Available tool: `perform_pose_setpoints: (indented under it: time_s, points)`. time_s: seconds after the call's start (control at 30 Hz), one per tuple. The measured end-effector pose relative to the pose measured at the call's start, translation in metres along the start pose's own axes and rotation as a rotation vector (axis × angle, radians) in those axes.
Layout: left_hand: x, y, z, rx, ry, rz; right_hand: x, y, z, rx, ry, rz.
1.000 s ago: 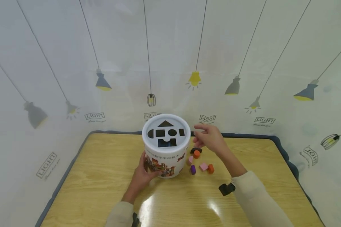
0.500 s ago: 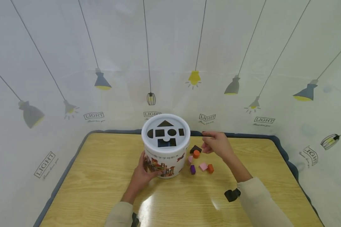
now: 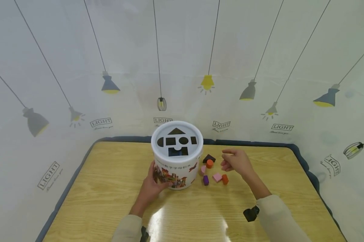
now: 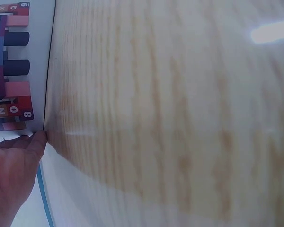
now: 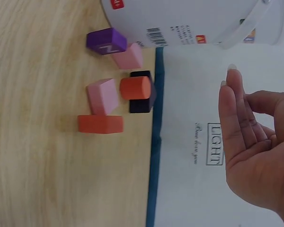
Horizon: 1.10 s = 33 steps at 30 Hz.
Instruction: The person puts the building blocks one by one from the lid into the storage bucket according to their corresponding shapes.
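A white bucket [image 3: 177,168] with a printed side stands on the table, its lid [image 3: 186,129] cut with several shaped holes. My left hand [image 3: 153,188] grips its lower left side, thumb across the front; the left wrist view shows that hand [image 4: 14,175] against the printed wall [image 4: 40,56]. Right of the bucket lie a dark triangular block [image 3: 209,158], an orange cylinder [image 3: 209,164], a purple block [image 3: 206,180], two pink blocks [image 3: 217,177] and an orange-red block [image 5: 100,124]. My right hand [image 3: 237,162] hovers right of them, empty, fingers loosely bent; the right wrist view shows it [image 5: 255,142] too.
The wooden table [image 3: 109,188] ends at a dark blue border [image 3: 260,145] by the back wall cloth [image 3: 182,67], which is printed with hanging lamps. A translucent bucket handle [image 5: 246,26] shows in the right wrist view.
My right hand has moved away from the bucket, to the right and slightly toward me, uncovering the dark triangular block. My left hand has kept its hold on the bucket.
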State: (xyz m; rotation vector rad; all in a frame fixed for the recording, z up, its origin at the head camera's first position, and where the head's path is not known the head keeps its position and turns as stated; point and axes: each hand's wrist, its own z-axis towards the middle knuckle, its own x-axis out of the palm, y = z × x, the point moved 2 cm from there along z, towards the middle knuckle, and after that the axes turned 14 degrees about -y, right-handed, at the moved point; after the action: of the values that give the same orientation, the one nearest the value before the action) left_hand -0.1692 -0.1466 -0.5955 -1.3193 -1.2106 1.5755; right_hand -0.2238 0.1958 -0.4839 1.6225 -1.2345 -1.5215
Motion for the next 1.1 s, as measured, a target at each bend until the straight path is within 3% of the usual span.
perform_pose_setpoints:
  time_s: [0.53, 1.1]
  points:
    - [0.000, 0.001, 0.002, -0.010, -0.010, 0.026, 0.002, -0.044, 0.011, 0.081, -0.011, -0.037]
    - [0.001, 0.000, 0.000, -0.003, 0.001, 0.012, 0.008, -0.074, 0.006, 0.117, 0.085, -0.110]
